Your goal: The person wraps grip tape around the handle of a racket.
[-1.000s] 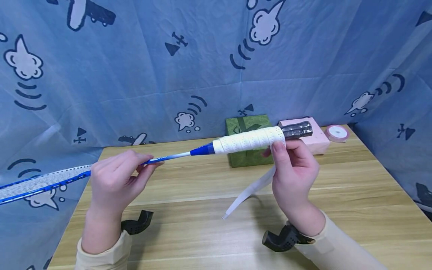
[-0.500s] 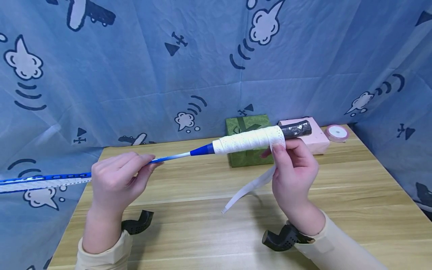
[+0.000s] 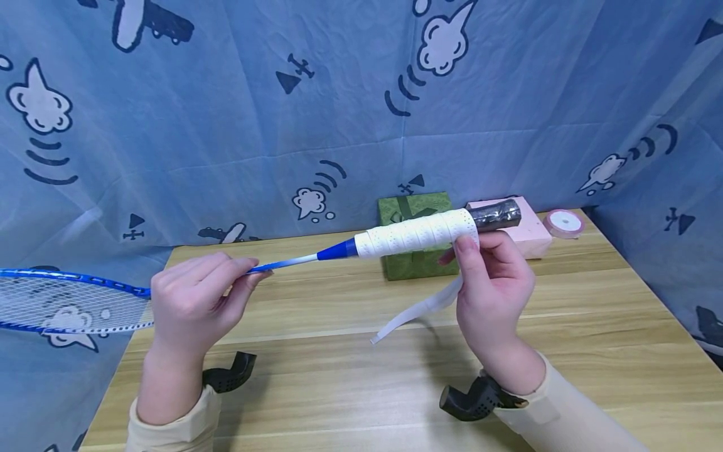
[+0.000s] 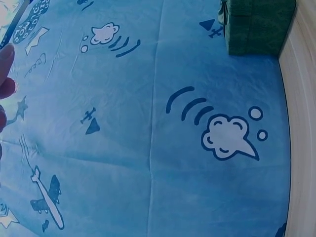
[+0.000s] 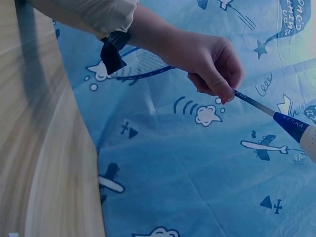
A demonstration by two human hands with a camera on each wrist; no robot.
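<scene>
A blue badminton racket is held level above the wooden table (image 3: 350,376). My left hand (image 3: 194,300) pinches its thin shaft (image 3: 285,262) between thumb and fingers; the right wrist view shows that hand (image 5: 212,61) on the shaft (image 5: 254,102) too. The strung head (image 3: 62,301) sticks out to the left. White perforated grip tape (image 3: 415,233) wraps most of the handle, and the dark bare end (image 3: 496,215) shows at the right. My right hand (image 3: 490,285) grips the handle at the wrap's edge, thumb on the tape. A loose tape tail (image 3: 415,312) hangs below.
A green gift box (image 3: 416,243), (image 4: 256,24) and a pink box (image 3: 528,235) stand at the table's back, with a pink ribbon roll (image 3: 563,222) to their right. Blue patterned cloth (image 3: 226,113) walls the table on three sides.
The racket has turned about its shaft: the head went from edge-on to showing its strings. The loose tape tail has risen slightly. Both hands stay in place.
</scene>
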